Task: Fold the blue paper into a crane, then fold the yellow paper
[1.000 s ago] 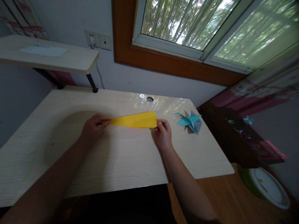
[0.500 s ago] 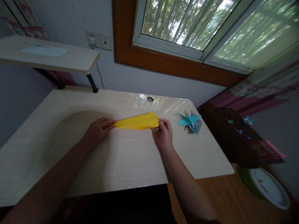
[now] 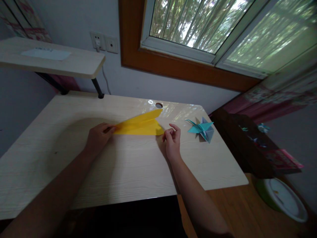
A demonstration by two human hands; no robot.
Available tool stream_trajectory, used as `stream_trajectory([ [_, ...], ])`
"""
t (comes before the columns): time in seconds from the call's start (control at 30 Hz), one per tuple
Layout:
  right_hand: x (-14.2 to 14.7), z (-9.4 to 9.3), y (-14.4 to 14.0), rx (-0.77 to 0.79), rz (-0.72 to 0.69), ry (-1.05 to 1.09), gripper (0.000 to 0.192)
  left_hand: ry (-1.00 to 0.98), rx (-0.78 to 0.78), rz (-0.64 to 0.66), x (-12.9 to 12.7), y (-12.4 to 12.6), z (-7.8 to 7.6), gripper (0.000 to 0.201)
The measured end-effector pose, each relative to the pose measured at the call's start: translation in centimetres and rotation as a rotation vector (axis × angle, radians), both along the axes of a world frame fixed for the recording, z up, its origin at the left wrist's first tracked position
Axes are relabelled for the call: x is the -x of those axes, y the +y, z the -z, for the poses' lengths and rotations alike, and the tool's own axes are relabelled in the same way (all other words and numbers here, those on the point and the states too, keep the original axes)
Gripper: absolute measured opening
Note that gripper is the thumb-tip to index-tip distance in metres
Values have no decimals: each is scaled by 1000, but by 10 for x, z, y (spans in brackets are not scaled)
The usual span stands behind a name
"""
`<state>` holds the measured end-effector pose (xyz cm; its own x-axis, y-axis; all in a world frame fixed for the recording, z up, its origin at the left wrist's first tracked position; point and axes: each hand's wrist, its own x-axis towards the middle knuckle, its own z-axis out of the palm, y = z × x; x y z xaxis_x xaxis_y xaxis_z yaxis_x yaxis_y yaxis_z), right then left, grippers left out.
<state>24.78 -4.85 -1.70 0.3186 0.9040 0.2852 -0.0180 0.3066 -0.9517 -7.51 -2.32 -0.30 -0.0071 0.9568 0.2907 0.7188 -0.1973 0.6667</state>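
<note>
**Yellow paper pinned at one tip, far flap lifting**

Your left hand point(image 3: 99, 140) pinches the narrow tip of the yellow paper point(image 3: 141, 125), its grip closed to pin that end to the tabletop point(image 3: 74, 165). From there the sheet widens rightward, its upper flap raised. Your right hand point(image 3: 172, 142) rests just beside the wide end, fingers loosely curled, holding nothing. Further right sits a blue paper crane point(image 3: 201, 129).
</note>
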Motion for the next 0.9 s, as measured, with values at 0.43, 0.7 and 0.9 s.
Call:
stream_trajectory([
  [0.43,5,-7,-10,-208,-188,-764,15,-131,160,29,-3,-5,-7,47],
  [0.7,6,-6,-7,-321,-299,-807,23,-175,245,338,-1,-4,4,41],
  [0.9,11,-5,-6,-342,-399,-859,27,-131,226,518,0,-6,2,31],
])
